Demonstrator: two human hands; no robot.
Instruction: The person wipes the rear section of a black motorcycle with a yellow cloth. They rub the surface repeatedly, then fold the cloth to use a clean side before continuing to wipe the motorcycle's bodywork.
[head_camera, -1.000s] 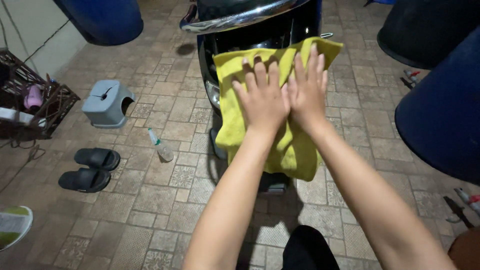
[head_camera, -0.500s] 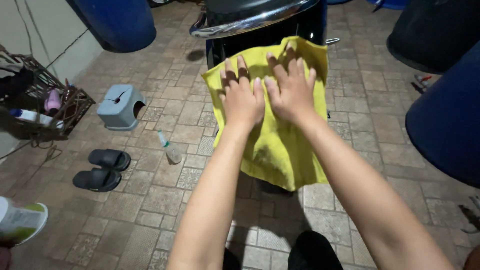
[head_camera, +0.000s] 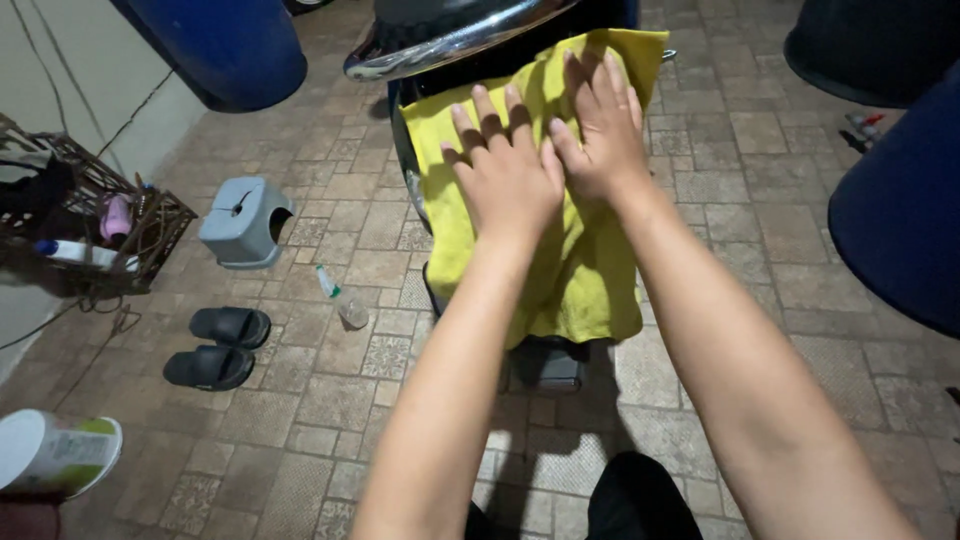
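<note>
Hands flat on yellow cloth over dark vehicle panel

Cloth: yellow cloth, soft, napped, roughly rectangular, draped over the rear of a glossy black vehicle body at upper centre of the frame. Lower edge hangs loose with folds; upper right corner lies spread flat. A curved chrome rail, polished and reflective, runs just above the cloth's upper left edge.

Left hand: palm down on the cloth, fingers spread and extended, nothing pinched or enclosed; grip fully open, pressing only.

Right hand: palm down just beside the left, thumb touching it, fingers straight and slightly fanned toward the top edge of the cloth; grip likewise open, holding nothing.

Floor: paved floor of square and rectangular grey-brown blocks, matte, some with a patterned relief.

Surroundings: small grey plastic stool with rounded corners at left; pair of black slide sandals below it, side by side; a small clear bottle lying on the paving between stool and vehicle. Wire basket at far left holds bottles. Blue barrel at upper left; a second dark blue rounded container at right edge. White and green canister at lower left corner.
</note>
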